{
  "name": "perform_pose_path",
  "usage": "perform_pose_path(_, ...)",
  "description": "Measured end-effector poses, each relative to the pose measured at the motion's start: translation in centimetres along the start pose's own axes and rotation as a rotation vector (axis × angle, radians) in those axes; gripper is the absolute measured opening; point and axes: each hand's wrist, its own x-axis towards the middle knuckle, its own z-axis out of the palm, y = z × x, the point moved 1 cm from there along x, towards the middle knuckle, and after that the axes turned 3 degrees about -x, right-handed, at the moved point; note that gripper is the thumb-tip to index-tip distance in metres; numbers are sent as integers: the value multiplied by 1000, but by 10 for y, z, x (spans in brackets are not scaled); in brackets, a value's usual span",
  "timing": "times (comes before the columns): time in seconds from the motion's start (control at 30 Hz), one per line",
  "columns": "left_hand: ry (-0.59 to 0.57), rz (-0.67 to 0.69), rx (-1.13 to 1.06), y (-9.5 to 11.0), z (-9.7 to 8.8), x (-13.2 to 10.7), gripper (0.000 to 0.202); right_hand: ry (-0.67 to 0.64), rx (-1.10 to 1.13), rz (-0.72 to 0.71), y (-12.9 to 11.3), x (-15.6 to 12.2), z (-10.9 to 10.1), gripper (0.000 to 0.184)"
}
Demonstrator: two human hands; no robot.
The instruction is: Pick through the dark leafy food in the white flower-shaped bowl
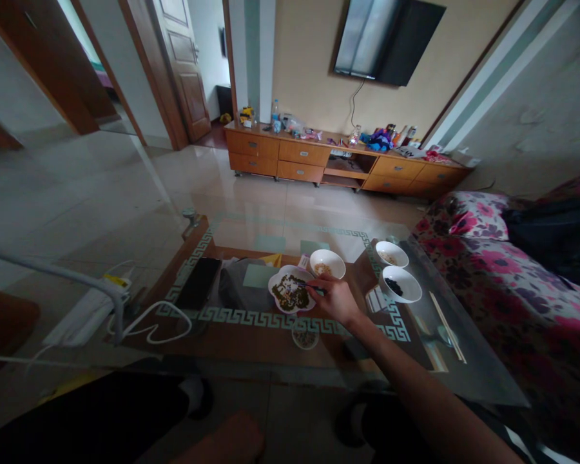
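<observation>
My right hand [336, 298] reaches out over the glass coffee table [468, 377] and is closed on a thin dark utensil [305, 285] whose tip lies in a flower-shaped white plate [290, 293] of dark mixed bits. Behind the plate stands a white bowl [327, 263] with light-coloured bits. A small round dish [305, 337] sits near the table's front edge, just below the hand. My left hand is out of sight; only a blurred patch of skin shows at the bottom edge.
Two more white bowls [392, 254] [401, 284] stand to the right, with chopsticks [447, 326] lying near the sofa side. A black phone [198, 282], a grey pouch [236, 283] and a white cable [147, 325] lie to the left. A flowered sofa [502, 283] runs along the right.
</observation>
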Motion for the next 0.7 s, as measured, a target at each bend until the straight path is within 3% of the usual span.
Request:
perform_pose_path(0.13, -41, -7, 63, 3, -4, -8, 21, -25, 7, -40, 0, -1, 13, 18)
perform_pose_path(0.43, -34, 10, 48, 1, -2, -6, 25, -71, -51, -74, -1, -3, 19, 16)
perform_pose_path(0.7, 69, 40, 98, -4, 10, -3, 25, -81, -57, -83, 0, -2, 20, 16)
